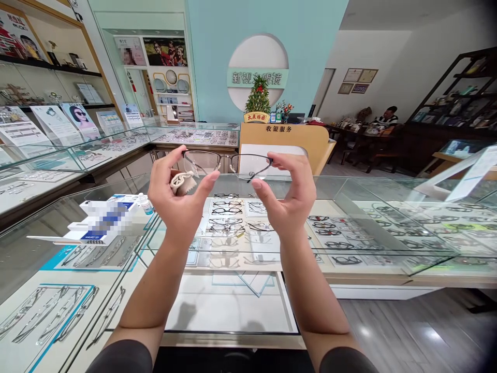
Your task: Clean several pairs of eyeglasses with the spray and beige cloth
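A pair of eyeglasses [225, 157] with a thin dark upper rim is held up in front of me, level with the far counter. My left hand [180, 194] grips its left end between the fingers and also holds a folded beige cloth [183, 182] against the palm. On the other side, my right hand [289, 194] pinches the right end near the hinge, the thumb lower down by a dark temple tip. Both hands are above the glass display case, not touching it.
The glass case [240, 261] beneath my arms holds rows of frames. To the left on the glass are a white and blue box [104, 220] and a small bottle [146, 204]. A wooden cashier desk [287, 135] stands ahead; a person [386, 119] sits far right.
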A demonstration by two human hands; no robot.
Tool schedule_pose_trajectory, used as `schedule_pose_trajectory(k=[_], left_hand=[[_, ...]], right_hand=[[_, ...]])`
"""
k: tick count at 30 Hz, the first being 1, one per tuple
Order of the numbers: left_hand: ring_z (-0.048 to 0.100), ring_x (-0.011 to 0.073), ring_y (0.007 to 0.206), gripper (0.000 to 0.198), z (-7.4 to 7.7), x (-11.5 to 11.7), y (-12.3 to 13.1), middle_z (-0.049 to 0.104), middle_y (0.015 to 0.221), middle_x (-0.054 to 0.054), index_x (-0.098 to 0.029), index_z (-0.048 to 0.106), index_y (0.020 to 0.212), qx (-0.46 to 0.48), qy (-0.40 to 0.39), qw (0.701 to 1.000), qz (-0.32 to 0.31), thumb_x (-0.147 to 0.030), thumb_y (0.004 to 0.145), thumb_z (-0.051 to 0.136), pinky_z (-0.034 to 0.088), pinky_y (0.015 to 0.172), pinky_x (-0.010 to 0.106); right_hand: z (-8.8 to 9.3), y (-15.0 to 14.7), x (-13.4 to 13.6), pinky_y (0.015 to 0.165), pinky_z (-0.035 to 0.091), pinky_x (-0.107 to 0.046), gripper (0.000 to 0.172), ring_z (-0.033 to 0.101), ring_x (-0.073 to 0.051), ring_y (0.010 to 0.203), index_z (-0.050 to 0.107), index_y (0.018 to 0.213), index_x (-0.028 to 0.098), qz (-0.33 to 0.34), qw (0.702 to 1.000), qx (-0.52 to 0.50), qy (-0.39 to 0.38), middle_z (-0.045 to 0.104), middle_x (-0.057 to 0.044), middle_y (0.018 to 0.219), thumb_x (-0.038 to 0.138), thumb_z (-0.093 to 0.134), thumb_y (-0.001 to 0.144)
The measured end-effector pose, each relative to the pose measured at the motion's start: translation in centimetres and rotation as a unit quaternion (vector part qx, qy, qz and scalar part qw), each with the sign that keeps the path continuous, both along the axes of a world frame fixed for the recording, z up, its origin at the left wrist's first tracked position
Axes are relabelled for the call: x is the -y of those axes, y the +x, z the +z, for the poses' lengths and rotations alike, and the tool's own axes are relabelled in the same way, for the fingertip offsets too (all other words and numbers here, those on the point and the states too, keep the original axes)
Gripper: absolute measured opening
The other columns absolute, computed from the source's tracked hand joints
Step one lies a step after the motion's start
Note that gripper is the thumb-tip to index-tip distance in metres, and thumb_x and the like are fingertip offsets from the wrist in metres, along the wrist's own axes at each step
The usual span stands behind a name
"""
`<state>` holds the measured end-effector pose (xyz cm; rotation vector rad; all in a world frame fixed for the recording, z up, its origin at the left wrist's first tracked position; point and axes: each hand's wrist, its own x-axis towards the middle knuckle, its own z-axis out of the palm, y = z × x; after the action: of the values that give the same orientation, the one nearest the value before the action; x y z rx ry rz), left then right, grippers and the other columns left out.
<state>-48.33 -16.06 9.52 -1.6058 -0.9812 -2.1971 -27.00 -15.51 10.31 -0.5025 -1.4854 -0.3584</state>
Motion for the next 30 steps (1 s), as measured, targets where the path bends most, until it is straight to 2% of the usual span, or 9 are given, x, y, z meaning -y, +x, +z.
schedule_pose_trajectory(k=[4,8,13,20,25,30], left_hand=[[0.076,0.0256,0.107,0.063,-0.01,0.16,-0.25,0.080,0.128,0.008,-0.028,0.079,0.137,-0.017,-0.036,0.999,-0.011,-0.062,0.086,0.098,0.063,0.097,0.044],[0.078,0.0251,0.109,0.055,0.17,0.36,-0.27,0.083,0.126,0.007,-0.030,0.083,0.134,-0.020,-0.042,0.998,-0.034,-0.059,0.089,0.096,0.064,0.100,0.044],[0.076,0.0276,0.122,0.050,0.41,0.33,-0.16,0.081,0.127,0.008,-0.030,0.084,0.132,-0.026,-0.029,0.999,-0.030,-0.060,0.092,0.093,0.063,0.110,0.046],[0.076,0.0255,0.116,0.053,0.23,-0.10,-0.27,0.076,0.122,0.008,-0.032,0.083,0.135,-0.034,-0.011,0.999,0.009,-0.063,0.093,0.091,0.064,0.105,0.045],[0.075,0.0261,0.118,0.057,0.01,-0.29,-0.32,0.074,0.126,0.008,-0.031,0.081,0.138,-0.034,-0.014,0.999,0.029,-0.065,0.094,0.089,0.064,0.106,0.046],[0.073,0.0262,0.118,0.054,-0.16,-0.48,-0.51,0.072,0.127,0.008,-0.032,0.081,0.139,-0.038,0.004,0.999,0.008,-0.058,0.094,0.093,0.063,0.106,0.046]], right_hand=[[-0.15,0.05,-0.34,0.093,0.064,-0.051,0.036,0.073,-0.029,0.107,0.076,0.139,0.035,-0.005,1.000,-0.019,0.004,0.080,-0.007,0.117,0.050,0.077,0.106],[-0.15,0.29,-0.40,0.093,0.064,-0.050,0.036,0.074,-0.028,0.109,0.077,0.141,0.037,0.006,0.999,-0.038,-0.012,0.081,-0.006,0.123,0.047,0.077,0.107],[-0.35,0.18,-0.31,0.095,0.063,-0.047,0.036,0.076,-0.025,0.110,0.077,0.141,0.036,0.048,0.994,-0.066,-0.073,0.081,-0.006,0.128,0.042,0.079,0.105],[-0.68,-0.27,-0.52,0.102,0.062,-0.050,0.041,0.076,-0.026,0.114,0.076,0.138,0.033,0.102,0.973,-0.110,-0.178,0.081,-0.009,0.133,0.054,0.079,0.103],[-0.71,-0.34,-0.52,0.101,0.063,-0.049,0.041,0.078,-0.027,0.117,0.077,0.135,0.032,0.112,0.967,-0.110,-0.200,0.083,-0.009,0.132,0.055,0.081,0.102],[-0.74,-0.50,-0.53,0.096,0.065,-0.046,0.040,0.080,-0.027,0.118,0.077,0.134,0.031,0.107,0.966,-0.111,-0.209,0.085,-0.009,0.131,0.054,0.081,0.101]])
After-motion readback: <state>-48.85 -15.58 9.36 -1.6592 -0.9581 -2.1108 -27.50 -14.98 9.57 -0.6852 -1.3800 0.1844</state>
